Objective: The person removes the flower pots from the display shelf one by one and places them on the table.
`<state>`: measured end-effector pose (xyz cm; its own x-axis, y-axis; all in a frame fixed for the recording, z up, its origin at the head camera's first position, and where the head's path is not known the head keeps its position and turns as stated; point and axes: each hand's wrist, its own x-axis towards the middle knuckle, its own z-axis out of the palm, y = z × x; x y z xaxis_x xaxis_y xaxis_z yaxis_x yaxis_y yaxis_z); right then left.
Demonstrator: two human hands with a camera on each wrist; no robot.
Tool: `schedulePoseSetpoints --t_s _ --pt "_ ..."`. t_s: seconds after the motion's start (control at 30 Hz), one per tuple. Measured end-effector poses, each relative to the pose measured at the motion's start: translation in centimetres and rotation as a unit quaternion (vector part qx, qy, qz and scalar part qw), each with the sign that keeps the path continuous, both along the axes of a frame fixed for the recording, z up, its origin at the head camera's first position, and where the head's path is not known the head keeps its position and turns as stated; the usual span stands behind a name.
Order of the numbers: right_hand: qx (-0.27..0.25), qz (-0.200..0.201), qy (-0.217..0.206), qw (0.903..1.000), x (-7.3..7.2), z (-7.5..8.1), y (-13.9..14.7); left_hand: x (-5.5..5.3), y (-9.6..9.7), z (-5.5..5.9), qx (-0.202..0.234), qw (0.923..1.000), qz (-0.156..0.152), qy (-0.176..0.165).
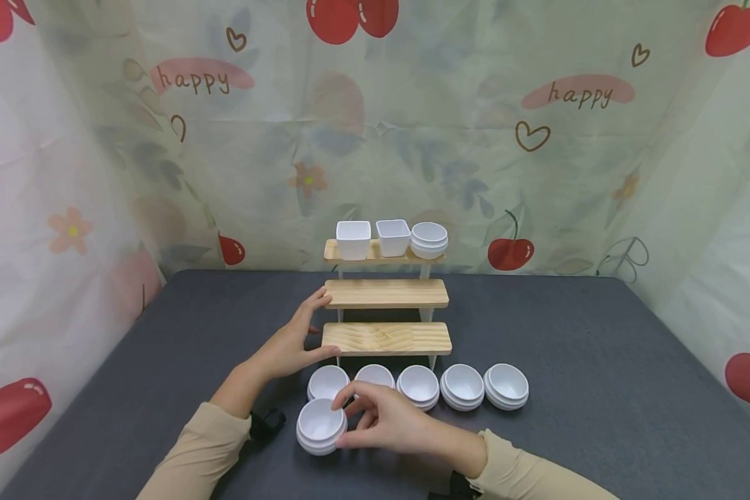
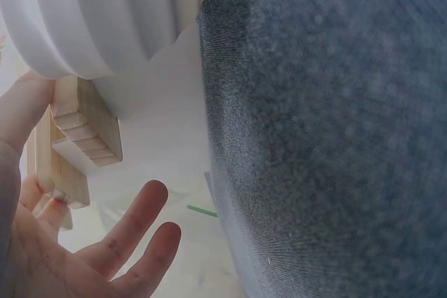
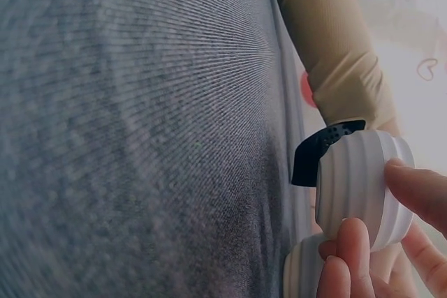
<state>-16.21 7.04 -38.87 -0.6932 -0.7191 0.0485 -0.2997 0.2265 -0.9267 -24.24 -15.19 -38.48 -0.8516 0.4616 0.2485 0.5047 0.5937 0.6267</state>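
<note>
My right hand (image 1: 390, 420) pinches a white ribbed round bowl (image 1: 318, 427) between thumb and fingers. In the right wrist view this bowl (image 3: 360, 190) appears lifted a little off the table. My left hand (image 1: 287, 347) touches the left side of a three-tier wooden display stand (image 1: 386, 338), thumb at the bottom board and fingertips at the middle one. In the left wrist view the other fingers (image 2: 133, 221) stretch out free. Several matching bowls (image 1: 462, 387) stand in a row before the stand; my right hand partly hides some.
On the top board stand two square white cups (image 1: 353, 240) and one round bowl (image 1: 429, 239). Dark grey cloth (image 1: 569, 333) covers the table. A printed curtain (image 1: 381, 153) hangs behind and at both sides. A thin looped wire (image 1: 625, 258) lies by the back right corner.
</note>
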Motion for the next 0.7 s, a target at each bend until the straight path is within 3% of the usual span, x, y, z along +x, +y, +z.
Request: schedulePoseSetpoints --t_s 0.7 --pt "0.007 0.005 -0.009 0.9999 0.11 -0.35 -0.23 0.03 0.08 0.01 -0.003 1.0 0.006 -0.001"
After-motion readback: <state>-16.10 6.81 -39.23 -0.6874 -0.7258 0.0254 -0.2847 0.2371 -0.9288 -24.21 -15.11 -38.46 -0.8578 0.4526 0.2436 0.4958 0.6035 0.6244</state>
